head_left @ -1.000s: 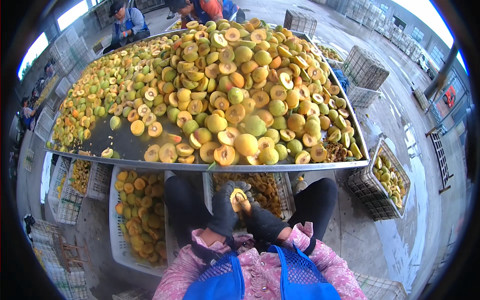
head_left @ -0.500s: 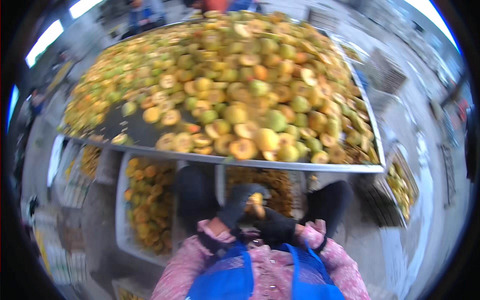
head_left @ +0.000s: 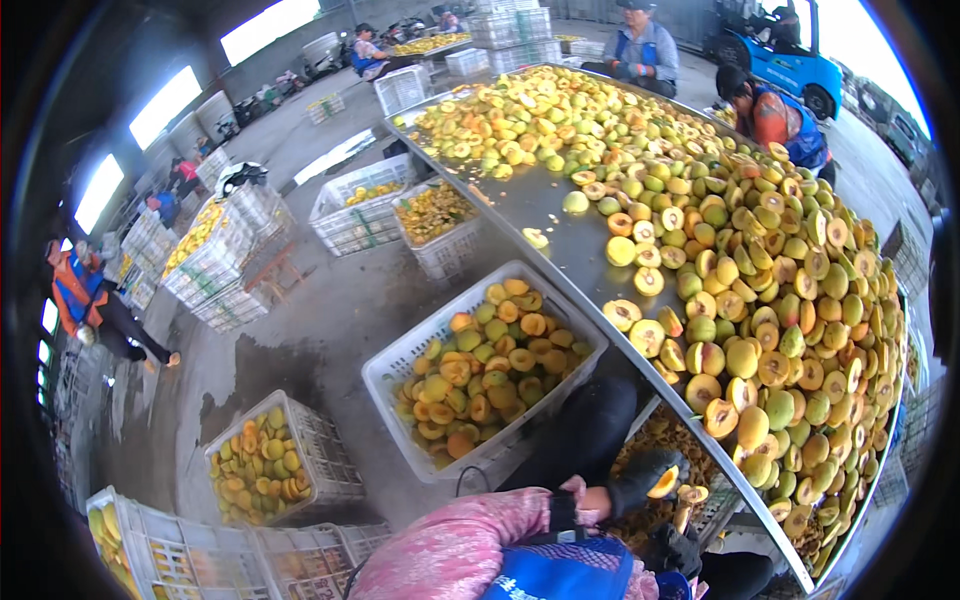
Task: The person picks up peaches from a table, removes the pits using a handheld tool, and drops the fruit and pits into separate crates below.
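Note:
My left hand [head_left: 640, 482], in a dark glove, is closed around a cut yellow peach half [head_left: 664, 482]. Just below it, my dark-gloved right hand [head_left: 674, 550] grips a short tan, handle-like piece [head_left: 683, 517]; its exact kind is hard to make out. A pale yellow bit [head_left: 693, 494] shows at the upper end of that piece. Both hands are over a container of brown pits and scraps [head_left: 655, 432], under the near edge of a metal table [head_left: 560, 215]. Halved peaches [head_left: 770, 340] lie heaped on the table.
A white crate of peach halves [head_left: 385, 375] stands left of my leg. More crates [head_left: 335, 455] are on the floor farther left. Co-workers [head_left: 645, 50] sit at the table's far side, one person [head_left: 85, 290] is at the far left, and a blue forklift [head_left: 790, 65] stands behind.
My view has swung left, bringing the crates, floor and other people into sight. The table and my hands now appear farther right. The peach half now shows clearly in my left hand.

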`<act>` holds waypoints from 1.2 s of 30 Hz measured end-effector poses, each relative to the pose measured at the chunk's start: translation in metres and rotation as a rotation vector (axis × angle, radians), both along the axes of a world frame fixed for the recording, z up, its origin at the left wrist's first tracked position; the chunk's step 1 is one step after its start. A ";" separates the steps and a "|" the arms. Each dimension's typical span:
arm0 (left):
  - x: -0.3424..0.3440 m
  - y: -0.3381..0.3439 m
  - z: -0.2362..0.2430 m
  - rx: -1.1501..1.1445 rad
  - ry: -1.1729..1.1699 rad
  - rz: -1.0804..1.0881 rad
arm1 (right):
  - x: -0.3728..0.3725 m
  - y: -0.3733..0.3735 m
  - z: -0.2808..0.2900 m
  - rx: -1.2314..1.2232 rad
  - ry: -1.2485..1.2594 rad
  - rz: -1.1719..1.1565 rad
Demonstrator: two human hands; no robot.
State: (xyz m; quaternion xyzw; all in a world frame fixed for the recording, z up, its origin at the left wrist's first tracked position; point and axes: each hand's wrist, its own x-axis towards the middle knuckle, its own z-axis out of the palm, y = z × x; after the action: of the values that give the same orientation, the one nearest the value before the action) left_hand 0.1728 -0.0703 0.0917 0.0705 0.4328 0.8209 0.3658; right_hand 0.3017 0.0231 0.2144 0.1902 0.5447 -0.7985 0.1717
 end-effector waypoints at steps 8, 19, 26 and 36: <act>-0.083 -0.133 0.139 -0.412 0.593 0.589 | 0.014 0.020 -0.062 0.108 -0.308 -0.104; -0.190 -0.193 0.150 -1.691 0.981 0.657 | -0.011 0.003 -0.025 0.501 -0.402 0.018; -0.248 -0.076 0.114 -1.430 1.014 0.054 | -0.008 0.009 -0.024 0.472 -0.322 0.045; -0.234 -0.059 0.094 -1.392 1.090 0.164 | -0.018 0.012 -0.023 0.425 -0.252 0.066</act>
State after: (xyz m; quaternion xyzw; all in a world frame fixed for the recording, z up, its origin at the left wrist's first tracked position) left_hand -0.0611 -0.1293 0.1858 0.1818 0.9517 0.2474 0.0087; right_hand 0.2841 0.0356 0.1919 0.3021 0.6806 -0.6301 0.2202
